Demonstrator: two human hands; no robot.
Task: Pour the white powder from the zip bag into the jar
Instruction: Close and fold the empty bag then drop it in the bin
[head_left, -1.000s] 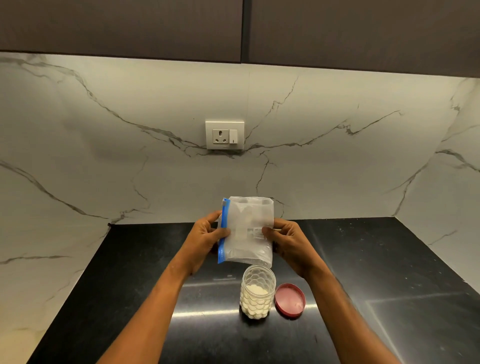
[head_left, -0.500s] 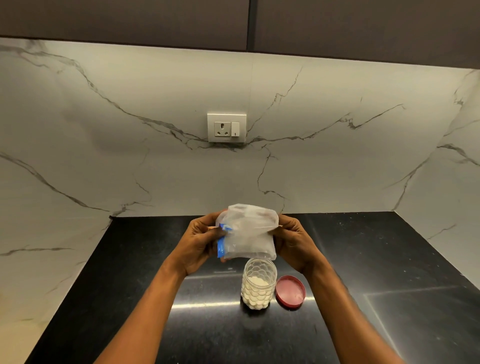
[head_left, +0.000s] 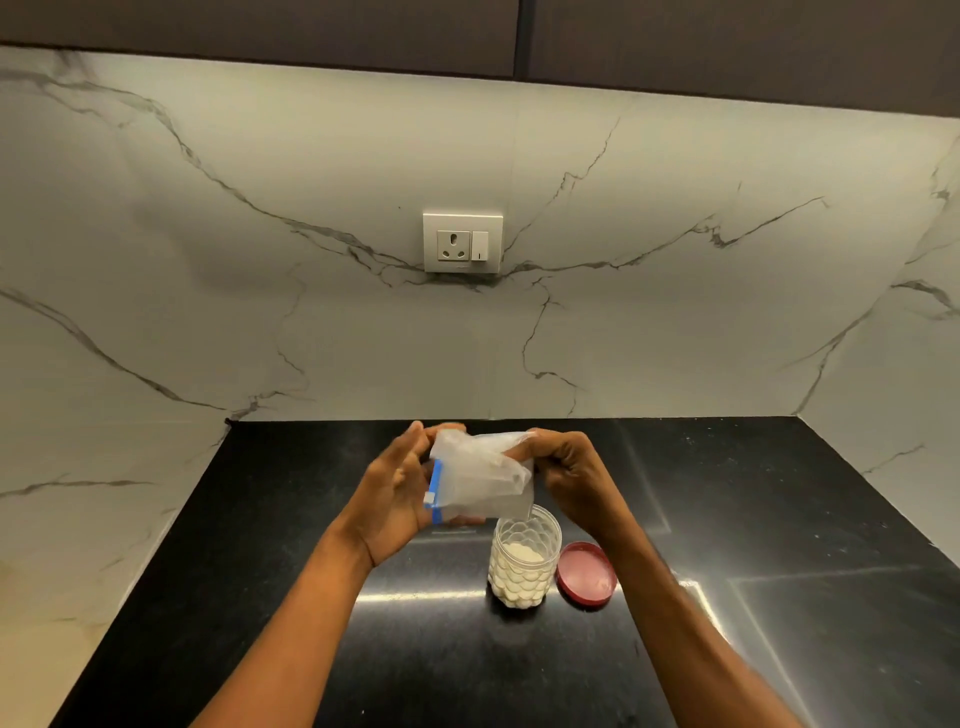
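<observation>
- Powder fills roughly the lower half of the open, dimpled clear jar standing on the black counter.
- Zip bag, flat and spread upright a second ago, is now crumpled and drawn lower, one corner hanging just over the jar's mouth; it looks nearly empty, so the pour appears all but finished.
- Blue zip strip runs down the bag's left edge, against the left palm.
- Left hand cups the zip side, fingers loosely curled round the plastic; right hand is closed, pinching the bunched opposite end. The bag is held between them, above and slightly behind the jar.
- Red lid lies just right of the jar, off it.
- Wall socket sits on the marble backsplash beyond.
</observation>
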